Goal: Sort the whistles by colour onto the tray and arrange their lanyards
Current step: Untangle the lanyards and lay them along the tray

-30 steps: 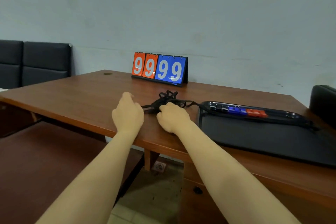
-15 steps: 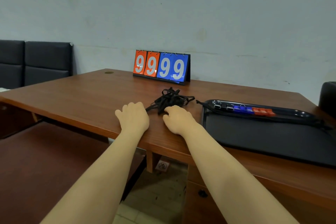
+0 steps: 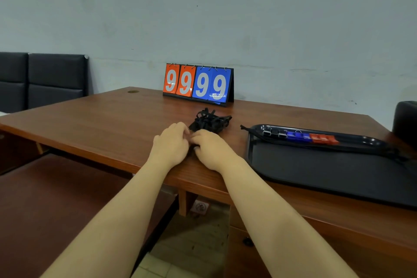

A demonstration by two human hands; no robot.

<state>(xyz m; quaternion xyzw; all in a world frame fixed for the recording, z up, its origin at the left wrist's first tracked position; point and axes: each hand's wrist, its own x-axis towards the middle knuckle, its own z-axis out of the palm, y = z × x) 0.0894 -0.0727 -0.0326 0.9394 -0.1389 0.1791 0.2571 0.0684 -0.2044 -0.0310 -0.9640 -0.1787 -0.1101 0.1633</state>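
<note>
Lying just above both hands at frame centre, the lanyards (image 3: pixel 211 121) form a black tangle on the worktop (image 3: pixel 101 124). The left hand (image 3: pixel 170 145) and right hand (image 3: pixel 209 150) rest knuckles-up, fingers curled, fingertips meeting at the tangle's near end; whether they grip a strap I cannot tell. At right, black, blue and red whistles (image 3: pixel 300 136) sit in a row on the tray (image 3: pixel 372 141), well apart from the hands. A scoreboard (image 3: pixel 198 84) stands beyond.

There is a single camera, worn on the person's head. Wide-angle, it faces forward and slightly down across the brown surface (image 3: pixel 94 124) to the pale wall (image 3: pixel 270 18), with the left hand (image 3: pixel 170 142) and right hand (image 3: pixel 209 149) close, mid-frame.
</note>
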